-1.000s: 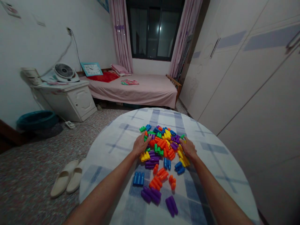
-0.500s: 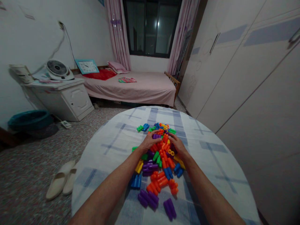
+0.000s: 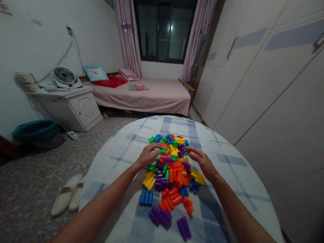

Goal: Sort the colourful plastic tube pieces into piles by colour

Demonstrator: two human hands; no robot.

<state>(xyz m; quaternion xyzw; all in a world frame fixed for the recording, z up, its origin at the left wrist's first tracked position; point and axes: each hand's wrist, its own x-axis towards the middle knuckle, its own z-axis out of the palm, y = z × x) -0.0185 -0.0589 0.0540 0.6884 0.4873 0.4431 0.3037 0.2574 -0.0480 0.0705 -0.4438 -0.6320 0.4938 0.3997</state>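
A long heap of colourful plastic toy building pieces (image 3: 174, 175), shaped like short joined tubes, lies down the middle of the table. My left hand (image 3: 149, 156) is at the heap's left side with its fingers stretched toward green and orange pieces; it holds nothing that I can see. On the opposite side my right hand (image 3: 204, 162) is open, its fingertips close to a green piece (image 3: 187, 154) and a purple piece (image 3: 181, 150). Whether those fingertips touch the green piece I cannot tell. Nearest me lie purple pieces (image 3: 161, 217), with blue pieces (image 3: 146, 197) farther left.
The round table (image 3: 243, 189) wears a checked cloth. Beyond it stands a bed (image 3: 162, 96); a white wardrobe (image 3: 268, 84) is on the right. To the left are a cabinet (image 3: 81, 111) with a fan (image 3: 65, 76), a blue bin (image 3: 35, 131) and slippers (image 3: 64, 197) on the floor.
My hands have moved apart, left hand leftward and right hand rightward, away from the heap's middle. Orange, yellow and green pieces there lie differently and show more fully.
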